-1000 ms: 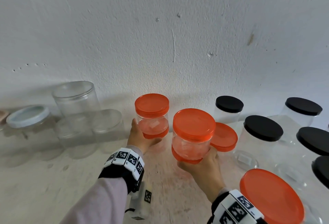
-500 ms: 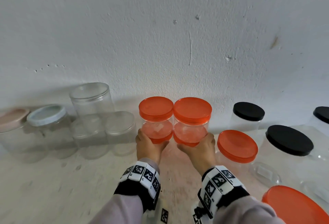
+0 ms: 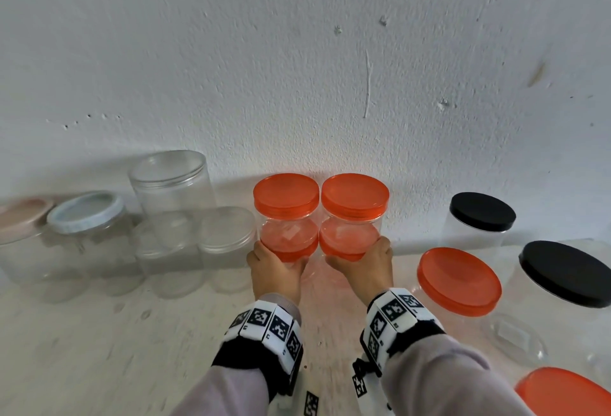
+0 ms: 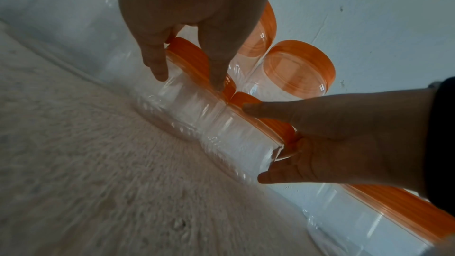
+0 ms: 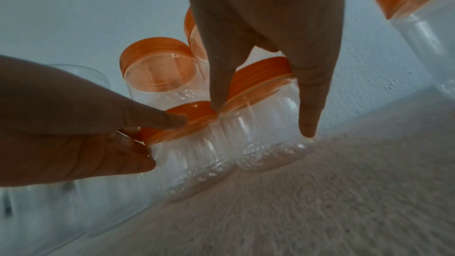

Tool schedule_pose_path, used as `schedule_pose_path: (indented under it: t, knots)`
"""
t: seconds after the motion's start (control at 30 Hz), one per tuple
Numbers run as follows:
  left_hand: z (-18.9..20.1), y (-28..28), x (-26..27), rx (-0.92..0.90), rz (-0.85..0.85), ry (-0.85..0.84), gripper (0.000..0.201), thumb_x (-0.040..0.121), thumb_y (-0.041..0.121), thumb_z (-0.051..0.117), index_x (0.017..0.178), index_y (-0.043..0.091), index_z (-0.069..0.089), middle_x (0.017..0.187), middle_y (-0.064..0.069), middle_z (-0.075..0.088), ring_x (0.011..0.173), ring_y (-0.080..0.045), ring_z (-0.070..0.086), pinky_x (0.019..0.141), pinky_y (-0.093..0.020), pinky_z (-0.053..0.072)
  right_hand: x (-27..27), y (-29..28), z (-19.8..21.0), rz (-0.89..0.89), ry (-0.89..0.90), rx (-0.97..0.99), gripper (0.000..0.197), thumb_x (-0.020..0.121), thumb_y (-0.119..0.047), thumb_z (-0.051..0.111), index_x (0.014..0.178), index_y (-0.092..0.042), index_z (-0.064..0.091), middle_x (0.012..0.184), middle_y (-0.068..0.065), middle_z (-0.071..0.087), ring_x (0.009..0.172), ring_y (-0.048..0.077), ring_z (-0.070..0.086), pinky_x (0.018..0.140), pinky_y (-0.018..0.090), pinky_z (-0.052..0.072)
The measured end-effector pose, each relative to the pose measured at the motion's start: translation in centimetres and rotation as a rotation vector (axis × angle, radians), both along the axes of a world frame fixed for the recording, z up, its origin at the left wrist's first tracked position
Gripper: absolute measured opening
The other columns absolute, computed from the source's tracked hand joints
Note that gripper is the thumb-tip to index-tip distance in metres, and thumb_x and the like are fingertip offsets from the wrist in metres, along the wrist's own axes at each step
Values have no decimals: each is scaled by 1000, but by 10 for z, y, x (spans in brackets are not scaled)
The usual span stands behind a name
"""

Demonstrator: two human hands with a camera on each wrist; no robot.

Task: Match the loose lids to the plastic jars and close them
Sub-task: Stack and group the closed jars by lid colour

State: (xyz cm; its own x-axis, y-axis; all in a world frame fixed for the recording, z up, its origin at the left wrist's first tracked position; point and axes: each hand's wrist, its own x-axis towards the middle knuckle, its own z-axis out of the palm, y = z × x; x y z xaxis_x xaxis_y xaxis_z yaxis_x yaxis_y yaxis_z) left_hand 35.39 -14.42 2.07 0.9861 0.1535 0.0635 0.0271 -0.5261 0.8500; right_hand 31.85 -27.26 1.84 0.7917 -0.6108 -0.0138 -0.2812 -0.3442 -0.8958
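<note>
Both orange-lidded jars [image 3: 319, 227] now stand together, left hand [image 3: 276, 270] and right hand [image 3: 363, 267] gripping them.

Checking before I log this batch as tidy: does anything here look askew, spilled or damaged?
Nothing stands out. The two orange-lidded jars stand upright, side by side against the wall, lids sitting level, the left hand and right hand at their bases. No spill shows.

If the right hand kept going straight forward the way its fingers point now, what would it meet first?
The right hand already holds an orange-lidded jar; beyond it, probably the white wall, which looks close behind, though the gap is unclear.
</note>
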Motion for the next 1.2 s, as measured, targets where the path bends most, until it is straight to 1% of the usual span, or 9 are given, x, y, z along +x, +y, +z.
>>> schedule_pose_path:
  t: [0.2,0.4,0.53,0.7,0.83,0.93,1.03,1.13,1.2]
  knots:
    - [1,0,1,-3,-11,0,84,76,26,78,138,0,28,135,-20,35,122,-34,44,100,-36,37,12,-9,-3,19,17,-22,93,67,-28,86,132,-3,25,134,13,36,119,29,45,85,26,35]
    - [0,0,1,5,-27,0,84,76,25,77,138,0,27,136,-20,35,125,-32,40,102,-34,34,18,-13,-1,21,45,-29,95,66,-25,87,134,-2,25,135,13,38,122,29,45,86,26,35]
    - [2,2,2,13,-40,11,83,77,26,76,138,-1,27,137,-20,34,126,-32,38,103,-35,33,15,-10,4,10,80,-13,98,67,-23,86,137,-2,21,139,16,36,125,32,43,98,35,40]
    - [8,8,0,43,-97,61,79,80,26,73,139,-1,28,138,-20,36,129,-31,34,104,-34,29,-6,0,14,10,31,55,107,73,-21,82,148,-2,7,149,19,21,135,36,32,109,42,33]
    - [14,16,-17,174,-201,67,68,83,26,67,137,1,33,135,-18,41,125,-32,35,102,-35,31,-44,17,25,64,-51,50,83,82,-20,74,146,-9,22,145,10,31,132,28,36,105,35,34]
    - [19,19,-41,137,-281,92,69,84,26,68,139,3,34,136,-16,41,127,-30,38,101,-34,34,-81,28,38,107,-149,31,67,86,-21,69,141,-15,33,138,0,39,128,17,39,103,26,33]
    - [25,17,-66,110,-420,28,58,84,25,69,133,8,44,131,-10,52,122,-26,48,102,-37,39,-124,31,51,149,-244,11,56,89,-25,66,137,-23,39,133,-12,41,122,4,38,100,18,32]
    - [36,10,-94,121,-529,-21,56,86,26,67,134,10,44,130,-7,54,114,-19,53,93,-26,40,-170,20,63,169,-325,-59,40,88,-27,67,121,-35,44,124,-17,48,117,-2,42,98,15,34]
    - [44,2,-113,160,-623,-45,53,87,28,65,133,13,45,126,-5,56,107,-15,54,88,-22,40,-200,4,72,162,-355,-116,37,87,-27,68,116,-36,46,118,-20,51,112,-3,46,92,11,34]
